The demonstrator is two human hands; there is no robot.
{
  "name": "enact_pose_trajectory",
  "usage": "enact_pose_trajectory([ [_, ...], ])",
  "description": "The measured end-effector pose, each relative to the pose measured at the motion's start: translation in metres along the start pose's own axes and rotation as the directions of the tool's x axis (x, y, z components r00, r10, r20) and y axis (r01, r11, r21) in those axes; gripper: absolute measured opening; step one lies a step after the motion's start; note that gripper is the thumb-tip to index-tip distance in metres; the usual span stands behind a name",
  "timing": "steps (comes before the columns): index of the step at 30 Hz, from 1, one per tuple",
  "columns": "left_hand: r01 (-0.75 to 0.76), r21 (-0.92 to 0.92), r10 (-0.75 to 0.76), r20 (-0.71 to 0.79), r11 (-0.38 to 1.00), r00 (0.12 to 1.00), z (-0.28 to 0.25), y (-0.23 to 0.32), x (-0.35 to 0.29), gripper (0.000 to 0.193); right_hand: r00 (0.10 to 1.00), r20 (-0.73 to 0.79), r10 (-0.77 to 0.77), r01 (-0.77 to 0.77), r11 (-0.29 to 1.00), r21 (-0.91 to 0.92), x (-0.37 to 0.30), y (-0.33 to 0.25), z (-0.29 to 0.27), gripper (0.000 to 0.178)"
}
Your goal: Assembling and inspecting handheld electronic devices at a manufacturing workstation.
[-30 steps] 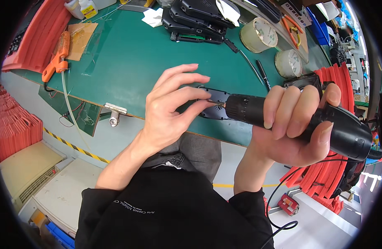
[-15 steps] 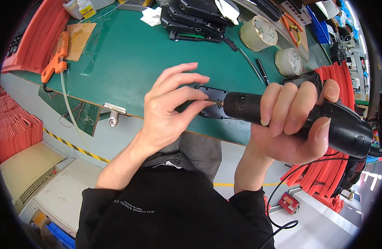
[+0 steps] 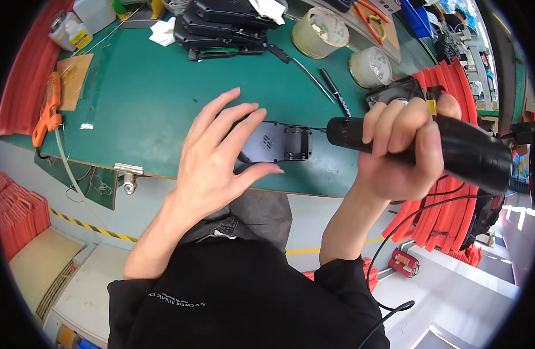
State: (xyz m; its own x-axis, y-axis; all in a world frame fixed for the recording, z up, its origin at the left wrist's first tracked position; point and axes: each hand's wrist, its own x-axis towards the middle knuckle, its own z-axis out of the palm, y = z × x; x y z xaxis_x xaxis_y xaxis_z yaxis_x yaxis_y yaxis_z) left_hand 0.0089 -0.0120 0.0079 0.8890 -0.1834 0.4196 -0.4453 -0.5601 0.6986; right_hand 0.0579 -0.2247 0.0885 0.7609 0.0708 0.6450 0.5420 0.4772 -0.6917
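A dark plastic device housing, with a cluster of small holes and a slotted compartment at its right end, lies flat on the green-topped bench. My left hand is at its left end, thumb and fingers apart around it; whether they touch it I cannot tell. My right hand is wrapped round a black corded electric screwdriver, tilted with its nose to the left. Its thin bit points at the housing's right end, apparently just short of it.
Behind stand a stack of similar black housings, tape rolls, a black pen and a thin metal tool. An orange glue gun lies left. Red foam sheets stand right; the screwdriver's cord hangs below.
My left fingers have opened from a pinch beside the bit. My right hand has drawn the screwdriver back to the right, uncovering the housing. The whole view has shifted.
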Motion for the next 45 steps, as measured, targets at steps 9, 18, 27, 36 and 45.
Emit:
enact_pose_trajectory([
  [9, -0.051, 0.081, 0.046, 0.060, 0.995, 0.997, 0.003, -0.004, 0.001, 0.064, 0.996, -0.036, 0.081, -0.086, 0.980, -0.181, -0.003, 0.001, -0.012, 0.033],
  [18, -0.035, 0.067, 0.031, 0.058, 0.997, 0.998, 0.004, -0.003, 0.002, 0.060, 0.988, -0.121, 0.097, -0.122, 0.968, -0.219, -0.006, 0.008, -0.007, 0.033],
  [27, -0.050, 0.086, 0.045, 0.056, 0.995, 0.997, 0.005, -0.002, 0.003, 0.060, 0.982, -0.175, 0.076, -0.146, 0.890, -0.433, -0.003, 0.014, 0.007, 0.029],
  [36, -0.057, 0.099, 0.051, 0.057, 0.994, 0.997, 0.004, -0.002, 0.003, 0.058, 0.976, -0.191, 0.102, -0.166, 0.919, -0.357, -0.006, 0.015, 0.007, 0.032],
  [45, -0.063, 0.005, 0.063, 0.065, 0.998, 0.996, 0.000, -0.005, 0.000, 0.068, 0.996, 0.087, 0.031, -0.031, 1.000, -0.002, 0.014, 0.008, -0.001, 0.046],
])
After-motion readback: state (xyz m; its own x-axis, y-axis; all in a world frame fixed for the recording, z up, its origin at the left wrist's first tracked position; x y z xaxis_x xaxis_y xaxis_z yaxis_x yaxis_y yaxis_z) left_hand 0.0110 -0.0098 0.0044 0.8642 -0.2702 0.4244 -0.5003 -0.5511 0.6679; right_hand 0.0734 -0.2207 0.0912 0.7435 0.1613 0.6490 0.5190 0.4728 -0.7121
